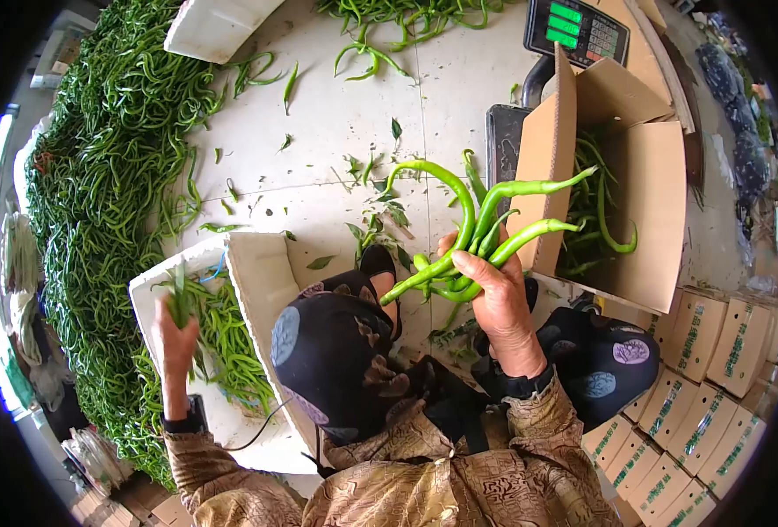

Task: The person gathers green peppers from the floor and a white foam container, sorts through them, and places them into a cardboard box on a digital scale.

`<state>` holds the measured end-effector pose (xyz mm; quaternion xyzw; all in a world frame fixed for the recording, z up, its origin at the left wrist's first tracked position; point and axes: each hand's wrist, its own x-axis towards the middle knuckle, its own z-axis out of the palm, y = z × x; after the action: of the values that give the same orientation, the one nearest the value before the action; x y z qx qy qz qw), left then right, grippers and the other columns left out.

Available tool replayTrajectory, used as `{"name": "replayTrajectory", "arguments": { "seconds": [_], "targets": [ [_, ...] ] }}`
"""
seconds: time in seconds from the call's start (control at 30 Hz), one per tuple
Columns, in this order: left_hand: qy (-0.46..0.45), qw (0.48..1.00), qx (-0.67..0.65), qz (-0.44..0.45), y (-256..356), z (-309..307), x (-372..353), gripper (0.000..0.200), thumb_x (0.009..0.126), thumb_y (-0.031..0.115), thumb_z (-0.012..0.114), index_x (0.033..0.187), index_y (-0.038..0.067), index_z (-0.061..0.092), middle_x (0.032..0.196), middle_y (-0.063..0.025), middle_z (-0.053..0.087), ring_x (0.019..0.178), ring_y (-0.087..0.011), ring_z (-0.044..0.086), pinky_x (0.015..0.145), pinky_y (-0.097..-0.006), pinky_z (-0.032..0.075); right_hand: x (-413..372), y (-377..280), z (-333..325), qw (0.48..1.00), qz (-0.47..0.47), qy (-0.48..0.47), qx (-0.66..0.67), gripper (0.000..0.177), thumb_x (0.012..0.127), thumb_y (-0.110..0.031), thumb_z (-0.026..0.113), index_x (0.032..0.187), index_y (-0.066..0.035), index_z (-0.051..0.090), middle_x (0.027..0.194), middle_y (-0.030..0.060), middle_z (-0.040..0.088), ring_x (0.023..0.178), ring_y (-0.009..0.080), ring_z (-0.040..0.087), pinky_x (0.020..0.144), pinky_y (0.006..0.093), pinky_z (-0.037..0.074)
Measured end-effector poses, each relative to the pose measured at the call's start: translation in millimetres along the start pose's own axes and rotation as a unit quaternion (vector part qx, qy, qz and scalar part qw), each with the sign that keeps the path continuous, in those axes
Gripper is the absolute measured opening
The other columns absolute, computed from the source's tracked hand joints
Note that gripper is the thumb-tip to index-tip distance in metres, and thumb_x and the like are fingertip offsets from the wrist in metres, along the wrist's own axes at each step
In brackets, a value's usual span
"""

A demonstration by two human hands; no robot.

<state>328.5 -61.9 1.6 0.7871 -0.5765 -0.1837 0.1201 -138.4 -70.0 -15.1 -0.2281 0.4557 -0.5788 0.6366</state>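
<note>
A bunch of long green chili peppers (pixel 477 224) is gripped in my right hand (pixel 503 303), fingers wrapped round it, above my knees and left of the open cardboard box (pixel 652 193). More chili peppers (pixel 604 198) lie inside that box. Over the left edge of the white foam box (pixel 266 281), my left hand (pixel 176 338) is closed on green chili peppers (pixel 179 299); how many it holds I cannot make out. Green chili peppers (pixel 231 334) also lie in the foam box, beside my left leg.
A large heap of green chili peppers (pixel 99 202) covers the floor at left. The cardboard box stands by a scale with a lit green display (pixel 573 25). Loose leaves and peppers litter the tiled floor (pixel 336 114). Stacked cartons (pixel 679 422) fill the lower right. Another foam piece (pixel 218 26) lies at top.
</note>
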Motion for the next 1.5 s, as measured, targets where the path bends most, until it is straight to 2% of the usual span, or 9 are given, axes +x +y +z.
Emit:
{"name": "replayTrajectory", "arguments": {
  "seconds": [0.07,0.17,0.27,0.53,0.7,0.8,1.07,1.33,1.5],
  "targets": [
    [0.033,0.931,0.312,0.186,-1.6,-6.7,-31.4,0.053,0.074,0.014,0.072,0.123,0.004,0.053,0.115,-0.0192,0.059,0.104,-0.0319,0.057,0.091,-0.0408,0.046,-9.2,-11.6,3.2,1.0,-0.002,0.008,0.013,0.038,0.085,-0.007,0.063,0.121,-0.004,0.052,0.101,0.0086,0.064,0.094,0.0181,0.06,0.087,0.0336,0.048],
    [0.049,0.994,-0.006,0.096,96.5,-23.9,-58.2,0.046,0.077,0.009,0.069,0.121,0.001,0.058,0.12,-0.0162,0.06,0.111,-0.0308,0.056,0.097,-0.0402,0.043,-23.8,-27.8,10.3,0.999,0.009,0.023,0.026,0.04,0.084,-0.007,0.065,0.121,-0.003,0.053,0.1,0.0106,0.065,0.089,0.0189,0.061,0.084,0.0334,0.05],
    [-0.064,0.941,-0.273,0.188,182.5,-34.0,-87.3,0.041,0.079,0.008,0.066,0.118,0.001,0.06,0.113,-0.0162,0.064,0.104,-0.0263,0.061,0.091,-0.0353,0.046,-38.3,-43.6,17.9,0.999,-0.024,0.007,0.036,0.034,0.084,-0.009,0.065,0.116,-0.002,0.057,0.098,0.0108,0.065,0.089,0.0193,0.061,0.083,0.0332,0.05],
    [-0.31,0.809,-0.29,0.406,297.1,62.2,-90.8,0.04,0.086,0.02,0.067,0.119,0.0,0.057,0.095,-0.0208,0.064,0.085,-0.0342,0.065,0.078,-0.0374,0.051,-76.0,-70.0,-3.8,0.997,0.019,0.024,0.076,0.031,0.084,-0.007,0.067,0.113,-0.001,0.059,0.101,0.01,0.067,0.092,0.0175,0.063,0.087,0.031,0.049],
    [-0.515,0.7,-0.462,0.179,313.6,85.6,-106.4,0.028,0.095,0.01,0.055,0.12,-0.002,0.057,0.089,-0.0069,0.066,0.081,-0.0128,0.061,0.072,-0.0289,0.052,-90.3,-79.6,-29.1,0.997,0.03,0.047,0.056,0.032,0.085,-0.014,0.069,0.113,-0.002,0.06,0.098,0.0088,0.066,0.086,0.0176,0.063,0.073,0.0314,0.052],
    [-0.556,0.599,-0.575,0.031,308.1,88.0,-105.2,0.025,0.096,0.01,0.053,0.118,-0.002,0.055,0.101,-0.0137,0.067,0.08,-0.0185,0.068,0.068,-0.0286,0.058,-100.9,-78.7,-46.7,0.997,0.001,0.042,0.06,0.032,0.085,-0.013,0.069,0.114,-0.001,0.059,0.095,0.0077,0.065,0.083,0.0164,0.062,0.071,0.03,0.052],
    [-0.561,0.524,-0.64,0.028,306.5,101.7,-109.3,0.036,0.097,0.019,0.052,0.126,-0.001,0.047,0.106,-0.0194,0.065,0.072,-0.0194,0.067,0.056,-0.0284,0.053,-117.3,-73.1,-71.0,0.983,-0.007,0.006,0.182,0.036,0.085,-0.009,0.064,0.118,-0.001,0.055,0.097,0.0136,0.065,0.08,0.018,0.061,0.072,0.0317,0.051],
    [-0.45,0.692,-0.501,0.259,391.9,79.4,-73.6,0.034,0.097,0.021,0.052,0.12,-0.003,0.053,0.091,-0.012,0.064,0.064,-0.013,0.057,0.059,-0.0227,0.046,-127.3,-63.4,-92.0,0.935,-0.028,-0.113,0.334,0.04,0.082,-0.01,0.061,0.118,0.002,0.05,0.09,0.0131,0.06,0.071,0.0166,0.054,0.062,0.0312,0.043],
    [-0.266,0.766,-0.317,0.492,471.9,121.4,-36.4,0.04,0.097,0.024,0.054,0.125,-0.004,0.054,0.107,-0.0112,0.066,0.099,-0.0146,0.06,0.086,-0.0288,0.047,-132.6,-71.6,-96.4,0.923,-0.051,-0.125,0.36,0.043,0.082,-0.011,0.061,0.12,0.003,0.048,0.096,0.0167,0.058,0.074,0.0187,0.055,0.065,0.0325,0.045]
  ]
}}
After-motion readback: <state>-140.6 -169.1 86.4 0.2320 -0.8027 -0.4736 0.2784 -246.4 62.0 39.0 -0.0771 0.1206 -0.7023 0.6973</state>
